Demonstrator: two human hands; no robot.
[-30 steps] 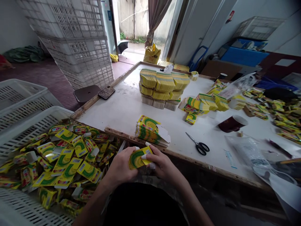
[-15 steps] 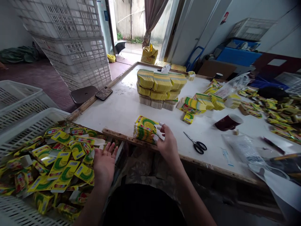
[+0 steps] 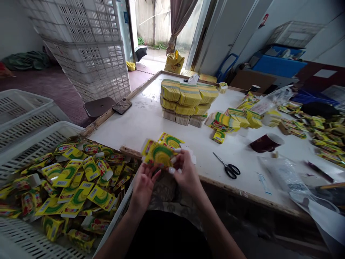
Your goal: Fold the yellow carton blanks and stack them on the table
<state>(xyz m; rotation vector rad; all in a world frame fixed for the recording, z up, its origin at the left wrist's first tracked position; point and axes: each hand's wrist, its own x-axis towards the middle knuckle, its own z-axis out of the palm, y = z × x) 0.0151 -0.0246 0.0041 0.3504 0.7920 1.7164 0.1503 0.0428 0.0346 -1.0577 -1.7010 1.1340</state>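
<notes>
- Right hand (image 3: 185, 172): closed in a pinch on the right edge of the carton blank (image 3: 159, 154), thumb on one face and fingers on the other. There are white covers on some fingertips (image 3: 171, 170).
- Left hand (image 3: 142, 183): half open with the palm turned up. The fingertips rest against the blank's lower left edge, propping it rather than clamping it.
- Carton blank: flat printed card, yellow with green swirls, held between my two hands just above the near table edge (image 3: 215, 181).
  - Handling, as I judge it: very light. It is stiff across a panel but gives at the score lines, and the glossy print is likely slick under the fingertip covers.
  - Hold: best at opposite edges near the corners, with a light grip. The flaps would crease or tear if squeezed mid-panel.
- Stack of flat cartons (image 3: 174, 141): just beyond my fingers on the table, same print, loosely squared.
- White crate (image 3: 40, 138): to the left of my left hand, heaped with folded cartons (image 3: 72, 180) lying at every angle.
- Scissors (image 3: 228, 168): on the table to the right of my right hand, near but apart.
- Mug (image 3: 265, 142): dark, further right and beyond the scissors.
- Bundled stacks (image 3: 188, 99): well beyond my hands at mid-table, in tiers.
- Phone (image 3: 122, 106): on the far left table edge, well apart.
</notes>
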